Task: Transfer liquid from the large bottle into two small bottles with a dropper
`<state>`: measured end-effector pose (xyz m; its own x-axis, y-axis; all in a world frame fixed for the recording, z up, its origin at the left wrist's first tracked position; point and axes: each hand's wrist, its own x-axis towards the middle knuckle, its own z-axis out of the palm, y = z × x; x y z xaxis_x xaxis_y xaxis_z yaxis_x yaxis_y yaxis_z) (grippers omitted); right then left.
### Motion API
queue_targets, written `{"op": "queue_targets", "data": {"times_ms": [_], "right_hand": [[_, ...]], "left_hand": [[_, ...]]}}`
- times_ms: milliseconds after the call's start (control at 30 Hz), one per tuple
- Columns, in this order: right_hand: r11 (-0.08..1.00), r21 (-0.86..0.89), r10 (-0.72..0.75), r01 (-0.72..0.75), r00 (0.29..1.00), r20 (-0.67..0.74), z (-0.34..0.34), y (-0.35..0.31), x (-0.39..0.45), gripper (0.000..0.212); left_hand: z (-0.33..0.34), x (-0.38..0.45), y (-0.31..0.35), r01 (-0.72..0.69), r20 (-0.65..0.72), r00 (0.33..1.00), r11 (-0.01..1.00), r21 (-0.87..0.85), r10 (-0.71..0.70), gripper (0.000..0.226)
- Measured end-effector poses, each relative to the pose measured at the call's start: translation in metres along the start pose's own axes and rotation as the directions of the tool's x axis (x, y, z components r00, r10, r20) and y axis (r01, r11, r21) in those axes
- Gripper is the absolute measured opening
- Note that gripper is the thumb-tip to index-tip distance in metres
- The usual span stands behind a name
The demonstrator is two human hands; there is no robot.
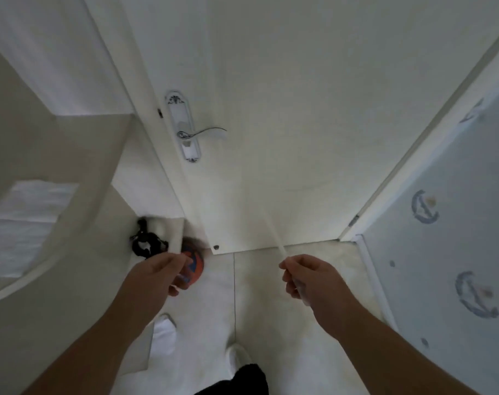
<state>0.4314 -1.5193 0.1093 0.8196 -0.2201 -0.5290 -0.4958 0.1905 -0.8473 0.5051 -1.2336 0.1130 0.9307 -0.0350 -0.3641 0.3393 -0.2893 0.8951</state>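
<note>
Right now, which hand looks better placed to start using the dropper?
The right hand: it already pinches the dropper, tip pointing away. The left hand holds none. No bottles are in view.

Dropper (276, 238) pinched in right hand (308, 276), before a white door (271, 81)

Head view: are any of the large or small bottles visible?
No; only a closed white door, tiled floor, and the right hand pinching a thin translucent dropper show.

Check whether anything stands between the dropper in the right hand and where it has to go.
No bottle is in view, so the path cannot be judged. The right hand pinches the dropper; a white door stands directly ahead of it, with an orange ball at its foot.
</note>
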Motion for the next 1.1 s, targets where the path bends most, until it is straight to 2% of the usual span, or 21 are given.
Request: {"op": "queue_targets", "data": {"times_ms": [100, 400, 533, 633, 767, 867, 933, 1100], "right_hand": [[0.999, -0.049, 0.003, 0.000, 0.997, 0.072, 0.028, -0.022, 0.035, 0.022], [0.991, -0.133, 0.017, 0.020, 0.963, 0.268, 0.107, -0.076, 0.116, 0.024], [0.976, -0.217, 0.056, 0.030, 0.924, 0.379, 0.142, -0.092, 0.147, 0.020], [0.961, -0.268, 0.072, 0.073, 0.867, 0.493, 0.172, -0.106, 0.171, 0.021], [0.932, -0.340, 0.129, 0.130, 0.755, 0.643, 0.218, -0.125, 0.189, 0.020], [0.871, -0.408, 0.146, 0.275, 0.647, 0.748, 0.253, -0.140, 0.195, 0.027], [0.833, -0.419, 0.154, 0.361, 0.577, 0.802, 0.277, -0.149, 0.193, 0.021], [0.768, -0.405, 0.176, 0.497, 0.444, 0.879, 0.340, -0.156, 0.176, 0.023]], "left_hand": [[-0.018, 0.017, -0.003, 0.034, -0.088, 0.995, 0.997, -0.063, -0.039, 0.023], [-0.057, 0.055, 0.023, 0.018, -0.233, 0.972, 0.997, -0.071, -0.034, 0.026], [-0.073, 0.054, 0.027, 0.026, -0.325, 0.944, 0.992, -0.121, -0.065, 0.028], [-0.080, 0.050, 0.027, 0.027, -0.421, 0.903, 0.990, -0.141, -0.085, 0.033], [-0.086, 0.036, 0.028, 0.015, -0.589, 0.797, 0.979, -0.205, -0.136, 0.034], [-0.086, 0.018, 0.028, -0.016, -0.695, 0.689, 0.954, -0.299, -0.206, 0.032], [-0.084, 0.004, 0.028, -0.047, -0.757, 0.601, 0.934, -0.354, -0.257, 0.032], [-0.081, -0.032, 0.028, -0.090, -0.814, 0.420, 0.875, -0.476, -0.400, 0.030]]}}
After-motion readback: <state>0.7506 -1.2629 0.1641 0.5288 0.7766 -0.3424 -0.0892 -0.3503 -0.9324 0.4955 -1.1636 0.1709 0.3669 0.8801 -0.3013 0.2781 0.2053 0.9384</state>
